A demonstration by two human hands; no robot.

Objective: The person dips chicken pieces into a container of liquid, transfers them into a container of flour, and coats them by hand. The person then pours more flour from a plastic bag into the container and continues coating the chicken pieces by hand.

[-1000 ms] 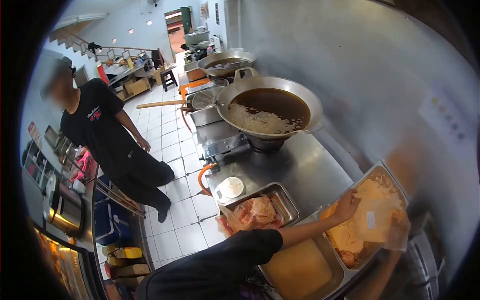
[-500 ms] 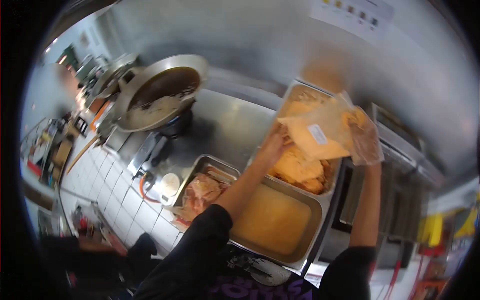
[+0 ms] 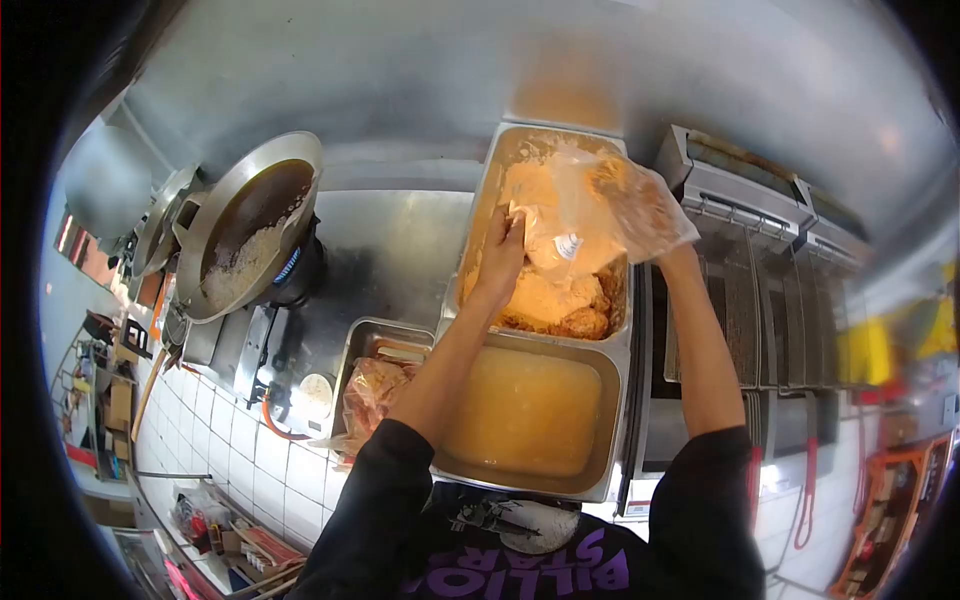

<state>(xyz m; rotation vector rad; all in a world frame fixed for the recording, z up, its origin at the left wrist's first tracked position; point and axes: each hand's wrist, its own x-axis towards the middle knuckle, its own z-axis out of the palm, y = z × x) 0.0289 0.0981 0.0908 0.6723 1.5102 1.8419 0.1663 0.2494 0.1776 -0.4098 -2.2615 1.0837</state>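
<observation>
A clear plastic bag of orange powder [image 3: 545, 235] with a white label is tilted over a deep metal pan [image 3: 487, 190]. My left hand [image 3: 503, 248] is closed on the bag's left edge. My right hand [image 3: 638, 205], covered by loose clear plastic, is closed around the bag's right side; its fingers are blurred by the plastic and coated with orange. Beneath the bag, orange powder and coated lumpy pieces [image 3: 570, 305] lie in the pan. Nearer me stands a second metal pan of cloudy yellow-orange liquid [image 3: 525, 410].
A small metal tray [image 3: 350, 350] with bagged raw meat [image 3: 375, 390] is at the left. Farther left, a wok [image 3: 290, 150] of dark oil sits on a burner with a blue flame [image 3: 290, 265]. Fryers with baskets [image 3: 730, 310] line the right. A round white object [image 3: 317, 392] lies beside the tray.
The view has turned and shifted, so the pans appear farther left and more upright. Both hands remain on the powder bag, which stays over the far pan.
</observation>
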